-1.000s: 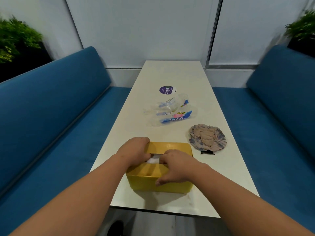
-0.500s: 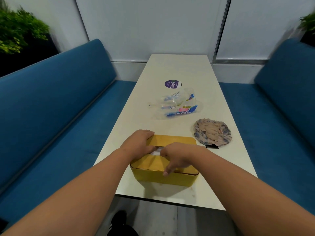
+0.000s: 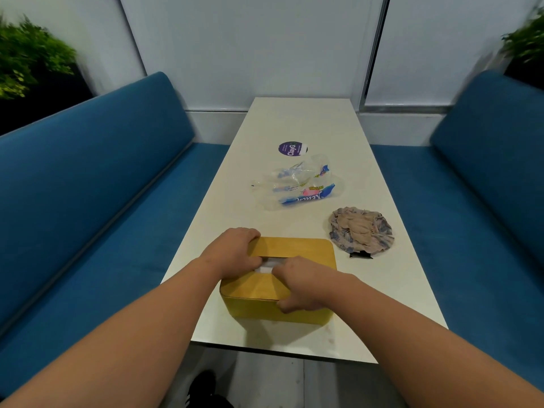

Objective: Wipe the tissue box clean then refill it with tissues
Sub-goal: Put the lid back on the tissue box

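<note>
A yellow tissue box (image 3: 306, 251) with its lid on sits near the front edge of the white table (image 3: 306, 119). White tissue (image 3: 269, 265) shows in the slot on top. My left hand (image 3: 234, 251) grips the box's left end, fingers curled over the lid's far edge. My right hand (image 3: 303, 285) rests across the lid's middle, thumb over the near side, fingers by the slot. An empty clear tissue wrapper (image 3: 300, 187) with blue print lies further back. A crumpled patterned cloth (image 3: 360, 229) lies to the right of the box.
A round purple sticker (image 3: 291, 148) is on the table beyond the wrapper. Blue benches (image 3: 88, 187) run along both sides. Plants (image 3: 26, 60) stand behind the backrests. The table's near edge is just below the box.
One second ago the box was open with tissue showing inside. The lid now sits flat on the box, and both hands have shifted on top of it.
</note>
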A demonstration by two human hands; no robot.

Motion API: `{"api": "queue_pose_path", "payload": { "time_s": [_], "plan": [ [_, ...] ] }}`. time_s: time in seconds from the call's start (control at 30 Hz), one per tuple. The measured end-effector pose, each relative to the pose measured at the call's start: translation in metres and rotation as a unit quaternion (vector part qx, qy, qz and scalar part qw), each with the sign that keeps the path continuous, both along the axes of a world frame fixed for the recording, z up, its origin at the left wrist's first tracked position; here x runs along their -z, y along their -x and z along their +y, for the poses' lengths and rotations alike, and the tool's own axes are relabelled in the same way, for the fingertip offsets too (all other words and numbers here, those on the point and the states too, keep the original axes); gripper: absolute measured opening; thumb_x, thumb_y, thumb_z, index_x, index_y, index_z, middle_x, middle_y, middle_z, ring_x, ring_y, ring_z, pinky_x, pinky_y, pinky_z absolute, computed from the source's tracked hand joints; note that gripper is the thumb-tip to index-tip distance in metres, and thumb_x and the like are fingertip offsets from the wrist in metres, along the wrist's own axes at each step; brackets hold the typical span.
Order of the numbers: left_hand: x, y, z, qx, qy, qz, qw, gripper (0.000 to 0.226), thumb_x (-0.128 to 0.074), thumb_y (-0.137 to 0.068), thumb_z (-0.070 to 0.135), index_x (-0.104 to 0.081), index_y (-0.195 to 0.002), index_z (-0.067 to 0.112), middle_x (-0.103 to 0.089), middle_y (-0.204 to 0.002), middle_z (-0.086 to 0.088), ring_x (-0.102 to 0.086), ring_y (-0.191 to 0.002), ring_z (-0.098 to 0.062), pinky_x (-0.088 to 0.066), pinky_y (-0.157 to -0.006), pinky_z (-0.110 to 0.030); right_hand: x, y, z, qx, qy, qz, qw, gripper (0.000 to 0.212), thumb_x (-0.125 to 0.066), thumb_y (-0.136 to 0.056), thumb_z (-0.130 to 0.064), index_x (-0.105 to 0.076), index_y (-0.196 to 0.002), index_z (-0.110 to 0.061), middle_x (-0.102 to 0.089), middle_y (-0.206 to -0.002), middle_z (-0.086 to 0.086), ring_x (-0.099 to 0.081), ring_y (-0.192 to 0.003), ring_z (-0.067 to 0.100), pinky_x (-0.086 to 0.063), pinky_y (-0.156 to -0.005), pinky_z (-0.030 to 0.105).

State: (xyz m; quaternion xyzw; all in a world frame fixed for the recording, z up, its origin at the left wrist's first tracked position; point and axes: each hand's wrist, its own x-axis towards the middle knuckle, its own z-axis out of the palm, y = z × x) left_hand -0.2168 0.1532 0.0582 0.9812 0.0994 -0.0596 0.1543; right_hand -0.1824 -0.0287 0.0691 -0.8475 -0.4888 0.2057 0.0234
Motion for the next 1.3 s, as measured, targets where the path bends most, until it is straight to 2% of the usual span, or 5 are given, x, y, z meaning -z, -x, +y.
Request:
{"api": "queue_pose_path", "payload": {
  "time_s": [0.33,0.87,1.1,1.2,1.3],
  "plan": [
    [-0.009,-0.009,-0.003,0.046,-0.069,0.031,0.996,0.052,-0.063,-0.085,0.044,-0.051,-0.131,0.023,-0.059,-0.126,-0.002,-0.055,-0.109,-0.021,-0.047,-0.089,-0.031,0.010,0.000,-0.004,0.017,-0.041,0.015,0.999,0.030,-0.066,-0.078,-0.040,-0.043,-0.087,-0.024,-0.044,-0.091,-0.003,-0.045,-0.084,0.018,-0.036,-0.067,0.029],
    [-0.011,-0.015,-0.010,0.086,-0.042,0.061,0.994,0.064,-0.063,-0.091,0.039,-0.034,-0.148,0.034,-0.045,-0.148,0.003,-0.043,-0.132,-0.024,-0.037,-0.109,-0.037,0.003,0.000,-0.003,0.009,-0.020,0.018,1.000,0.026,-0.065,-0.079,-0.039,-0.049,-0.088,-0.021,-0.048,-0.083,-0.001,-0.047,-0.077,0.018,-0.039,-0.059,0.030],
    [-0.015,-0.018,-0.004,-0.025,0.129,0.040,0.990,0.048,-0.046,-0.097,0.051,-0.049,-0.139,0.028,-0.052,-0.141,0.000,-0.050,-0.125,-0.025,-0.039,-0.104,-0.037,-0.003,-0.002,-0.010,0.009,-0.078,0.021,0.997,0.044,-0.066,-0.082,-0.049,-0.058,-0.117,-0.023,-0.059,-0.098,0.001,-0.051,-0.094,0.020,-0.038,-0.075,0.028],
    [-0.003,-0.009,0.003,-0.141,0.225,-0.019,0.964,0.044,-0.042,-0.100,0.046,-0.054,-0.134,0.021,-0.056,-0.133,-0.002,-0.053,-0.116,-0.025,-0.044,-0.096,-0.039,0.001,-0.021,-0.022,0.186,-0.290,0.000,0.939,0.038,-0.057,-0.091,-0.044,-0.061,-0.122,-0.022,-0.060,-0.117,-0.003,-0.048,-0.111,0.014,-0.035,-0.094,0.024],
    [0.006,-0.002,0.007,-0.231,0.326,-0.025,0.917,0.045,-0.038,-0.101,0.047,-0.053,-0.131,0.018,-0.055,-0.125,-0.006,-0.050,-0.106,-0.024,-0.044,-0.089,-0.037,0.017,-0.048,-0.034,0.451,-0.411,0.111,0.785,0.037,-0.048,-0.096,-0.041,-0.059,-0.123,-0.019,-0.059,-0.125,0.001,-0.051,-0.116,0.020,-0.040,-0.095,0.034]
  ]
}}
